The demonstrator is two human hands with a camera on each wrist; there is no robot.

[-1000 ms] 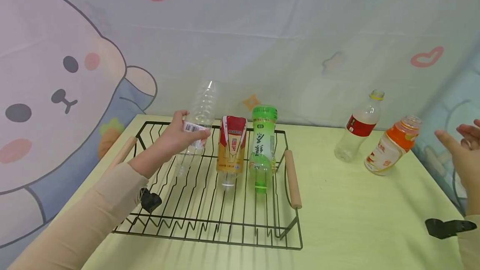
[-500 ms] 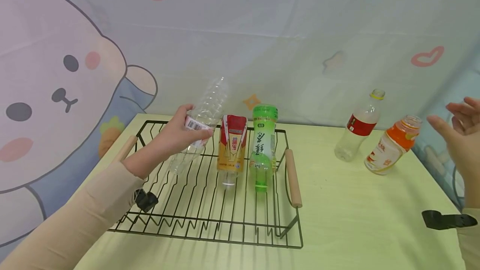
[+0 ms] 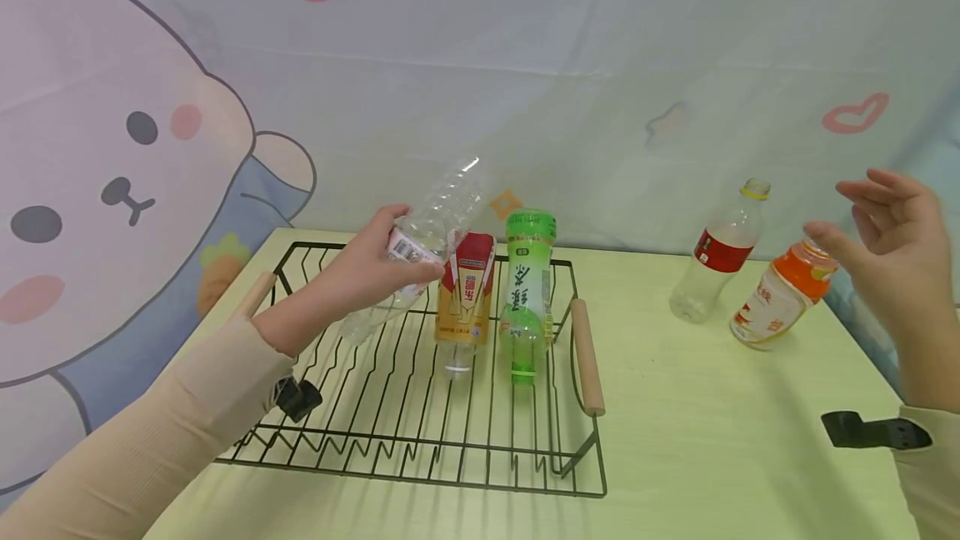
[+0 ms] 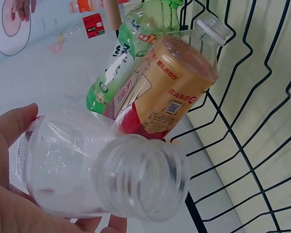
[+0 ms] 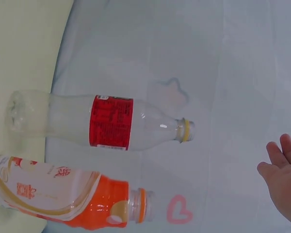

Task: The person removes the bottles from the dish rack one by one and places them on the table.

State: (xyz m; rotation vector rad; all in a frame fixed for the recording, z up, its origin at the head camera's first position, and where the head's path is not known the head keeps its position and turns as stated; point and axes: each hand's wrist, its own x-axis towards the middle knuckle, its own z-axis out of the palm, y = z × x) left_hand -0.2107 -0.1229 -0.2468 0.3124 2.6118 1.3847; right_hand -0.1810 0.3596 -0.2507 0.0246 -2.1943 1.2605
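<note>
My left hand grips a clear plastic bottle round its labelled middle, above the left part of a black wire rack with wooden handles. The bottle leans, its base up to the right and its uncapped neck down to the left. Upside down in the rack stand a gold-and-red labelled bottle and a green bottle; the held bottle overlaps the gold one in the head view. My right hand, fingers loosely bent, hovers beside an orange-capless juice bottle and holds nothing.
A clear bottle with a red label stands upright on the pale green table, left of the juice bottle. Behind the table hangs a printed cloth.
The left hand has shifted right and tilted the clear bottle further, its base swinging right. My right hand has moved left and up, closer to the juice bottle.
</note>
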